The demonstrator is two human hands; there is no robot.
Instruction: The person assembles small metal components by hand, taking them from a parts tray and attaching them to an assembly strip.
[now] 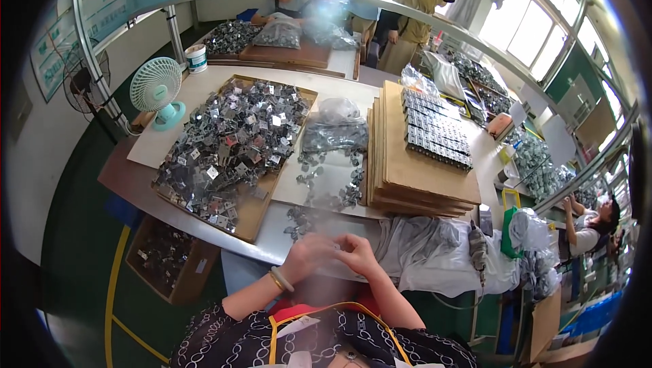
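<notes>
Two bare hands are meeting over the near edge of a pale worktable. The right hand is bringing thumb and fingers together, and the left hand, wearing a pale bangle at the wrist, is curling toward it. A hazy blur is covering the left fingers, so I cannot tell whether either hand is gripping anything; a small part may be sitting between the fingertips.

Just beyond the hands, small loose grey pieces are lying scattered, probably to be within short reach. Farther back, a clear plastic bag, crinkled and glossy, is bulging with dark bits. To the left, a shallow brown tray is holding a jagged heap of shiny, square-cornered metal plates, its rim likely keeping them from sliding off. To the right, flat brown boards are standing stacked, bearing dark blocky parts in tight rows, perhaps so they stay orderly.

Nearer on the right, soft grey cloth is lying rumpled beside a cylindrical corded tool. At far left, a round mint-green fan is standing near a white tub. Across the far side, a co-worker is sitting behind another bagged heap.
</notes>
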